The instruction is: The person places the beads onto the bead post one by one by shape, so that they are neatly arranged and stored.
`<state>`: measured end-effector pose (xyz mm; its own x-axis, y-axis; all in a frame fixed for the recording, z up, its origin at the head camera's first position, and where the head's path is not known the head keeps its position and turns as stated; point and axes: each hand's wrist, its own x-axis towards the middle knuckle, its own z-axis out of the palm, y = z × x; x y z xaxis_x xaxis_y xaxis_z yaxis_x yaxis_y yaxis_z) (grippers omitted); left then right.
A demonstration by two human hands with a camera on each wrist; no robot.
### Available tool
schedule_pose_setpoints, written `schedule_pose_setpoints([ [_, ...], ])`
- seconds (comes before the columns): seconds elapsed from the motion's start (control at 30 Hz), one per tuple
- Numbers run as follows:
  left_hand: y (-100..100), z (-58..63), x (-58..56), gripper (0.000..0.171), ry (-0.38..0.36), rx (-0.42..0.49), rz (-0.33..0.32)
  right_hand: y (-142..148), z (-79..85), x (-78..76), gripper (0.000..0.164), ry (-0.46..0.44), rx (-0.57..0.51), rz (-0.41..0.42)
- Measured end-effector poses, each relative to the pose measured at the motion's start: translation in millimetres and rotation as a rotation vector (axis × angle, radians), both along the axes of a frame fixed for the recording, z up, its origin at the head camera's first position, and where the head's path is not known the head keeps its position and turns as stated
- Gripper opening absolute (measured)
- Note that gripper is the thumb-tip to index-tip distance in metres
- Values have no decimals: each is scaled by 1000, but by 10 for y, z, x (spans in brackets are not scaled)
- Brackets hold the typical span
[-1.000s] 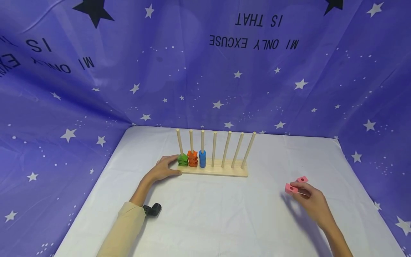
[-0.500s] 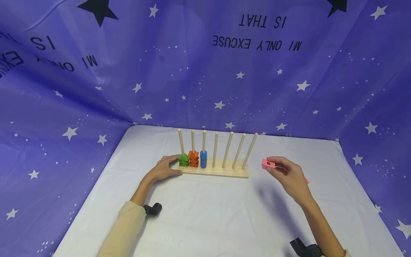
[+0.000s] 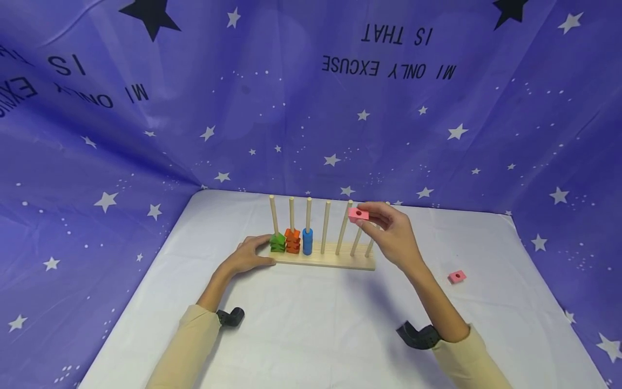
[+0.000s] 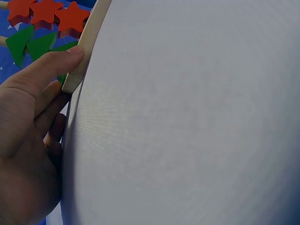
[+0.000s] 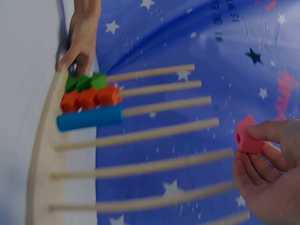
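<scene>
A wooden peg rack (image 3: 325, 260) stands on the white table, its pegs upright in a row. Green triangular beads (image 3: 277, 244) sit on the leftmost peg, orange star beads (image 4: 70, 19) on the second, blue round beads (image 5: 89, 120) on the third. The other pegs are bare. My left hand (image 3: 247, 256) grips the rack's left end, thumb at the front edge and fingers round the end. With thumb and fingers my right hand (image 3: 394, 236) pinches a pink block (image 5: 251, 136) with a hole through it. This block is in the air near the tops of the bare pegs, apart from them in the right wrist view.
Another pink block (image 3: 457, 277) with a hole lies on the table, right of the rack. A purple star-patterned cloth (image 3: 272, 108) hangs behind and at both sides. Black wrist mounts (image 3: 419, 336) stick out from both forearms.
My right hand has carried the pink block left and up from the right of the table to the rack's bare pegs. The second pink block stayed behind. My left hand keeps its place.
</scene>
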<state>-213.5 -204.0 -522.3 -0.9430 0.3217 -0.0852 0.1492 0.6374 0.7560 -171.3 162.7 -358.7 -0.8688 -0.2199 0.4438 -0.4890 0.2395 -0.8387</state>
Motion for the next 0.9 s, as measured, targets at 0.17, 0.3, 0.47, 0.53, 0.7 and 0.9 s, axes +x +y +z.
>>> schedule_pose_setpoints([
  [0.17, 4, -4, -7, 77, 3, -1, -3, -301, 112, -87, 31, 18, 15, 12],
  [0.3, 5, 0, -3, 77, -3, 0, 4, -490, 139, -144, 31, 21, 22, -5],
  [0.47, 4, 5, -3, 78, 1, -5, 5, -662, 113, -212, 28, 48, 30, -55],
  [0.53, 7, 8, -1, 78, 0, -6, 3, -701, 95, -228, 28, 69, 40, -80],
  [0.7, 8, 18, 0, 78, -7, -6, 4, -734, 55, -236, 27, 122, 66, -131],
  [0.9, 10, 19, 8, 78, -1, -13, 6, -727, 4, -215, 26, 146, 95, -153],
])
